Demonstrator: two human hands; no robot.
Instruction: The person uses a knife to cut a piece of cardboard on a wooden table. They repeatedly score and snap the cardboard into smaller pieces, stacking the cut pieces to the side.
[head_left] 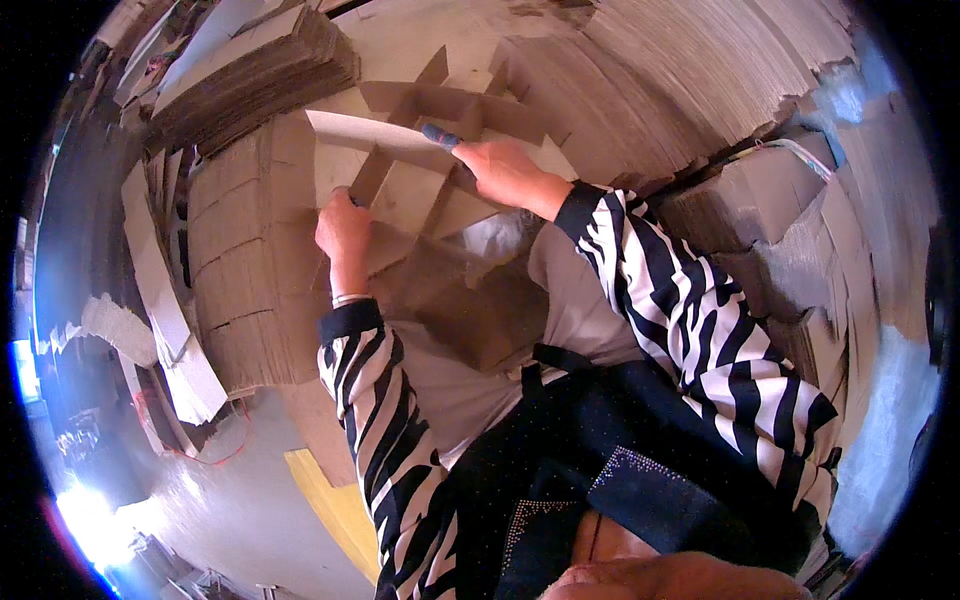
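Note:
A cardboard divider (405,195) made of crossing strips stands in front of me, with open cells between the strips. My left hand (343,235) is curled closed at the divider's near left edge, apparently gripping a strip; its fingertips are partly hidden. My right hand (505,172) pinches the right end of a long pale cardboard strip (365,130) at the far side of the grid. A dark covering wraps a finger of that hand. More interlocked strips (450,103) rise just beyond it.
Stacked flat cardboard (230,260) stands close on my left, with another pile (255,85) behind. Large cardboard stacks (640,90) fill the far right. Loose strips (165,270) lean at the left. A yellow board (335,505) lies on the floor (240,520).

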